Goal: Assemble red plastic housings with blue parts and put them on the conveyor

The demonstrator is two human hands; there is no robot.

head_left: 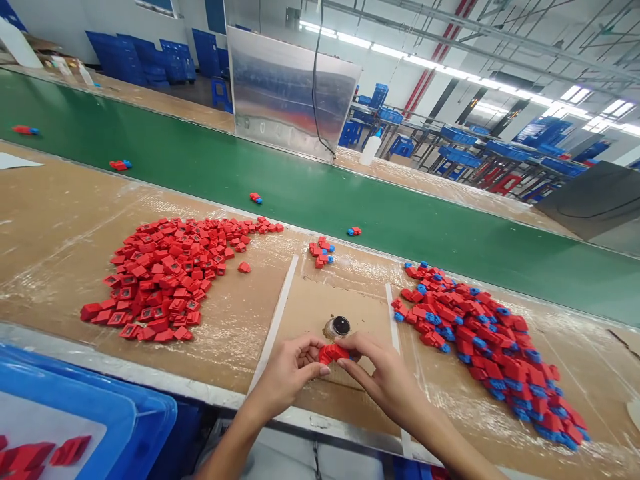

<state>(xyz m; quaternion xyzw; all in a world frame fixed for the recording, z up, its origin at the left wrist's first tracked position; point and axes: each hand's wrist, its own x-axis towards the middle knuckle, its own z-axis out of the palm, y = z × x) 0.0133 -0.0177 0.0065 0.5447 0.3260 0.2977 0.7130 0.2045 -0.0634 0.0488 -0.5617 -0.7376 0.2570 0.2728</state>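
Between my two hands is a small red plastic piece [333, 353]. Thumb and fingers of my left hand [293, 367] pinch its left end. My right hand [383, 370] grips the other end, where a bit of blue shows by the fingertips. Just beyond the fingers stands a small round pot [340, 326] with a dark top. A heap of loose red blocks [160, 273] lies to the left. On the right spreads a pile of red pieces with blue ends [480, 333]. Several more red-and-blue pieces [321, 252] are grouped beyond the pot.
A green conveyor belt [210, 167] crosses behind the cardboard-covered table [45, 220], carrying a few red-and-blue pieces. A blue bin [145, 413] with red parts sits at the lower left. A metal panel [290, 93] and a white bottle [370, 148] stand beyond the belt.
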